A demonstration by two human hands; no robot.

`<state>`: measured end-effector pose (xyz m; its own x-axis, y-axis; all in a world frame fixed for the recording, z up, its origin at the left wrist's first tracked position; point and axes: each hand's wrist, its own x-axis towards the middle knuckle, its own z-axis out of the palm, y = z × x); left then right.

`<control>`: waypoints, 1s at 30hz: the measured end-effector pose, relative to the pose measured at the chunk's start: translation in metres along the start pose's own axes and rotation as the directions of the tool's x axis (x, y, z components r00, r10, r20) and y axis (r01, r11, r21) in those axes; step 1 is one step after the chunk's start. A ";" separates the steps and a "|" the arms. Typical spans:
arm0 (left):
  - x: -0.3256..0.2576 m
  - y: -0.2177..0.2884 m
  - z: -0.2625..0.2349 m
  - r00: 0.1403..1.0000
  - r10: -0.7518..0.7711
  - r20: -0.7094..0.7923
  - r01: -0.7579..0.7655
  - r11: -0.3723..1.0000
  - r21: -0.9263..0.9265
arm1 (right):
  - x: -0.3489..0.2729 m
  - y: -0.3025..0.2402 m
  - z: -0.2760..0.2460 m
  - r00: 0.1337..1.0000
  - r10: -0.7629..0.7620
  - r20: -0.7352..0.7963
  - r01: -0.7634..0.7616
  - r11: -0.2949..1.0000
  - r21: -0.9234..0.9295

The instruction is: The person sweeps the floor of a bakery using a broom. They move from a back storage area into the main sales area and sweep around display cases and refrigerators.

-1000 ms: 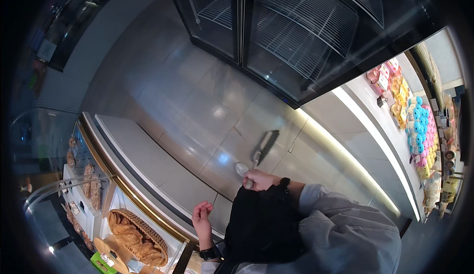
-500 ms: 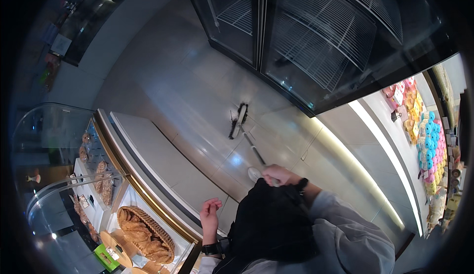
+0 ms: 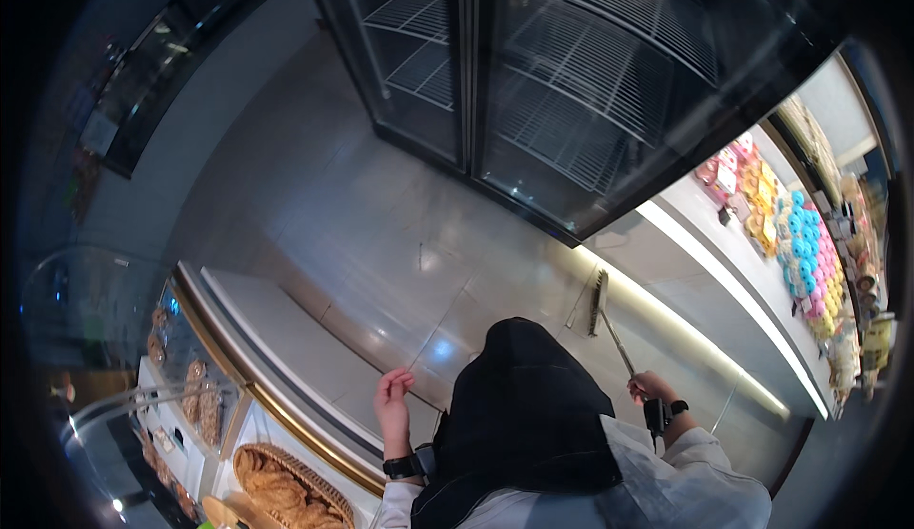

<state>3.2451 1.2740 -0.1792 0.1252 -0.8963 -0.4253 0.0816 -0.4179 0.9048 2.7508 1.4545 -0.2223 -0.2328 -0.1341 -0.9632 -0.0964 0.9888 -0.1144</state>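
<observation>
Floor brush in one-handed use on tiles, as I see it from the aisle; clock positions are taken about the worker, 12 being straight ahead. The long-handled floor brush (image 3: pixel 598 305) has its head at 1 o'clock, near the inner end of a light strip (image 3: pixel 685 332) that runs from 1 to 3 o'clock; whether the bristles press on the floor (image 3: pixel 381 219) cannot be told. Its handle (image 3: pixel 618 343) slopes back to the right hand (image 3: pixel 650 389) at 3 o'clock, where the fingers are clamped around it. The left hand (image 3: pixel 392 400), at 9 o'clock, is raised and holds nothing, its fingers loosely bent. At 12 o'clock stands a glass-doored cabinet (image 3: pixel 467 81) with wire shelves; at 2 o'clock, rows of colourful packages (image 3: pixel 800 239); at 8 o'clock, bread (image 3: pixel 276 489) in a wicker basket. The step in hand appears to be a stroke at the strip's edge. A further stroke would call for a firm hold, the head kept low and flat, and care at the cabinet's near corner.
</observation>
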 end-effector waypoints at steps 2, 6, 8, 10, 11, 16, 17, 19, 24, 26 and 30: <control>0.004 0.006 -0.004 0.999 -0.026 -0.033 0.025 0.999 -0.025 | 0.035 -0.004 -0.002 0.999 -0.021 -0.043 0.009 0.965 -0.263; 0.011 0.019 -0.011 0.998 -0.051 -0.041 0.053 0.997 0.063 | 0.103 -0.057 -0.001 0.639 -0.687 0.344 0.701 0.336 -0.629; 0.017 0.025 -0.014 0.997 -0.040 -0.063 0.045 0.996 0.080 | 0.138 -0.108 0.027 0.836 -0.463 0.296 0.488 0.380 -0.786; 0.023 0.030 -0.015 0.991 -0.031 -0.131 0.041 0.996 0.079 | 0.155 -0.154 0.056 0.501 -0.782 0.371 0.761 0.194 -0.620; 0.025 0.032 -0.016 0.986 -0.043 -0.160 0.054 0.997 0.063 | 0.158 -0.175 0.078 0.695 -0.684 0.221 0.718 0.678 -0.159; 0.037 0.050 -0.006 0.921 -0.168 -0.351 0.174 0.985 -0.016 | 0.150 -0.305 0.143 0.316 -0.772 0.552 0.881 0.455 0.131; 0.037 0.052 -0.001 0.908 -0.182 -0.377 0.180 0.983 -0.042 | 0.141 -0.329 0.152 0.417 -0.722 0.552 0.787 0.590 0.177; 0.034 0.058 0.014 0.876 -0.207 -0.436 0.193 0.978 -0.076 | 0.118 -0.376 0.173 0.690 -0.462 0.558 0.321 0.885 0.336; 0.021 0.062 0.053 0.768 -0.332 -0.547 0.188 0.934 -0.303 | 0.068 -0.472 0.209 0.692 -0.153 0.705 -0.050 0.965 0.259; 0.016 0.060 0.064 0.727 -0.381 -0.572 0.118 0.889 -0.442 | 0.064 -0.510 0.235 0.635 -0.140 0.760 0.032 0.987 0.155; -0.016 0.049 0.092 0.537 -0.504 -0.677 0.103 0.835 -0.540 | 0.081 -0.586 0.286 0.585 -0.020 0.810 0.005 1.000 0.021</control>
<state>3.1562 1.2536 -0.1259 0.6951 -0.1710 -0.6983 0.6151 -0.3612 0.7008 3.0652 0.8832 -0.3029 0.6499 -0.0445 -0.7587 -0.0774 0.9892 -0.1242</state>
